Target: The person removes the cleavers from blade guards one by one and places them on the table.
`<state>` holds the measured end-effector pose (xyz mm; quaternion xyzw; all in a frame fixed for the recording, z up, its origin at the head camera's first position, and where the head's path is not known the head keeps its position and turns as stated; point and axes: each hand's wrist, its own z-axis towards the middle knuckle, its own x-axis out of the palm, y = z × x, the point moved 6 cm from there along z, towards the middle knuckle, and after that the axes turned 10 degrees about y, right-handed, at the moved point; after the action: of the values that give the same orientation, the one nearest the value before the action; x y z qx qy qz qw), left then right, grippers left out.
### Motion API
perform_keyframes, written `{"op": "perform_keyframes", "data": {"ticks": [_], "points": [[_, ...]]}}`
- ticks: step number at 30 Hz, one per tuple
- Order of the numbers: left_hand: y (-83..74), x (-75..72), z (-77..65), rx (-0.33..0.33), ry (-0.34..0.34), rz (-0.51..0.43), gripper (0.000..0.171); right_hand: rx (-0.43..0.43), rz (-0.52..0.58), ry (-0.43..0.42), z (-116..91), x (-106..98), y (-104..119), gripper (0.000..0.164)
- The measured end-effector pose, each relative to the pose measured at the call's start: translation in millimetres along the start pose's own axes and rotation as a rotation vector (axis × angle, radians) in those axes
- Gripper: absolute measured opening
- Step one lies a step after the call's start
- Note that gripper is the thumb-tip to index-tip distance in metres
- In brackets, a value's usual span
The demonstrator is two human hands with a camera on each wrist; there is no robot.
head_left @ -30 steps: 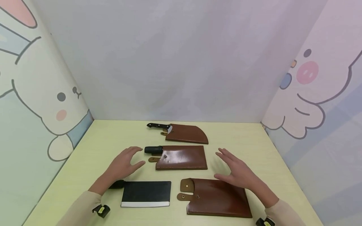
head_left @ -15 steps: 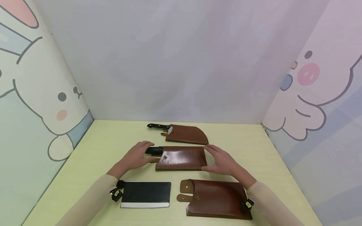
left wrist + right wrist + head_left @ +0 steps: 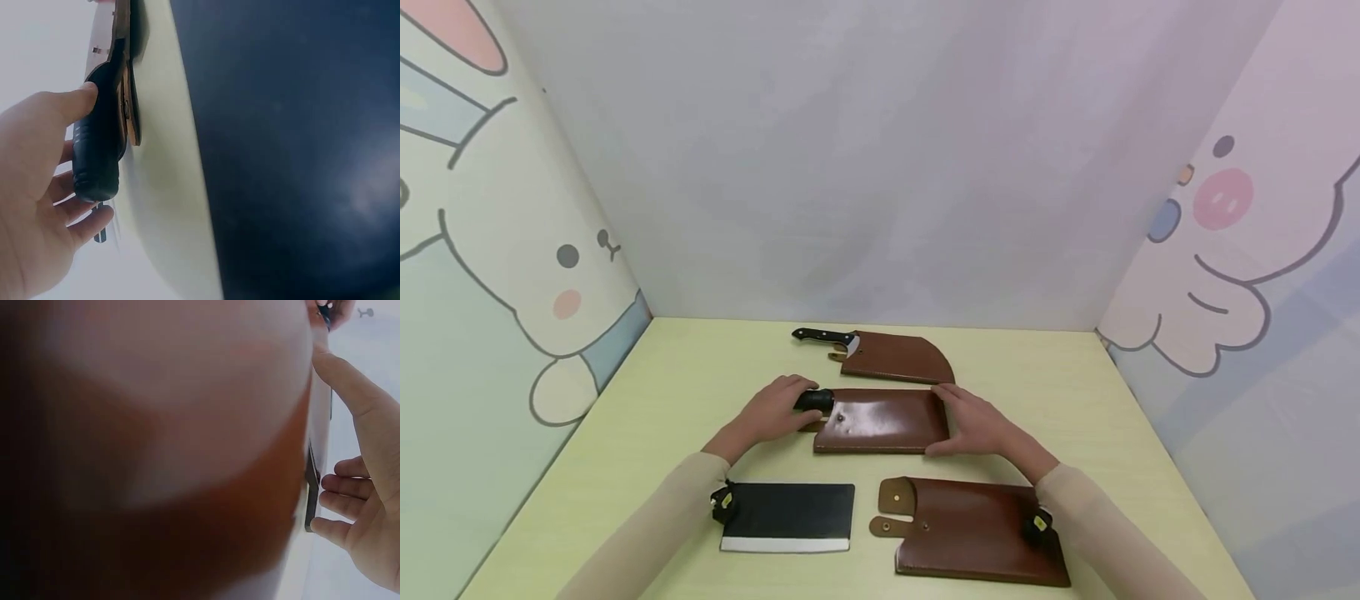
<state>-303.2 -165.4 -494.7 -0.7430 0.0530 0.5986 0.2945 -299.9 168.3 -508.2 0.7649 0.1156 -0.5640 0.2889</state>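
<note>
In the head view a cleaver lies in a shiny brown leather sheath (image 3: 883,421) at mid-table, its black handle (image 3: 817,401) to the left. My left hand (image 3: 772,408) grips that handle. The left wrist view has the thumb on top of the handle (image 3: 97,150) and the fingers curled behind it. Across the sheath's right end spreads my right hand (image 3: 977,425), thumb by the near edge and fingertips by the far edge. Its fingers look relaxed in the right wrist view; how firmly they touch is unclear. The blade is hidden inside the sheath.
Nearest me lie a bare black-faced cleaver (image 3: 790,512) and another brown sheath (image 3: 973,533) with two snap straps. Farther back rests a knife in a brown curved sheath (image 3: 898,354). Walls with cartoon animals enclose the pale yellow table (image 3: 700,346).
Both hands have come in toward the middle sheathed cleaver, the left moving right and onto the handle, the right moving left to the sheath's end. The sheaths and cleavers have stayed put.
</note>
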Motion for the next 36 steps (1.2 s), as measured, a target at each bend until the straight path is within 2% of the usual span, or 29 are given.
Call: {"op": "perform_keyframes", "data": {"ticks": [7, 17, 27, 36], "points": [[5.9, 4.1, 4.8, -0.002, 0.023, -0.024, 0.054, -0.014, 0.020, 0.013, 7, 2, 3, 0.130], [8.2, 10.3, 12.3, 0.015, 0.036, -0.063, 0.048, -0.010, -0.002, 0.100, 13, 8, 5, 0.137], [8.9, 8.8, 15.1, -0.012, 0.032, -0.089, 0.045, -0.031, -0.014, 0.108, 14, 7, 10, 0.137], [4.4, 9.9, 13.7, 0.029, -0.001, -0.035, 0.041, -0.045, -0.051, 0.075, 15, 6, 9, 0.127]]}}
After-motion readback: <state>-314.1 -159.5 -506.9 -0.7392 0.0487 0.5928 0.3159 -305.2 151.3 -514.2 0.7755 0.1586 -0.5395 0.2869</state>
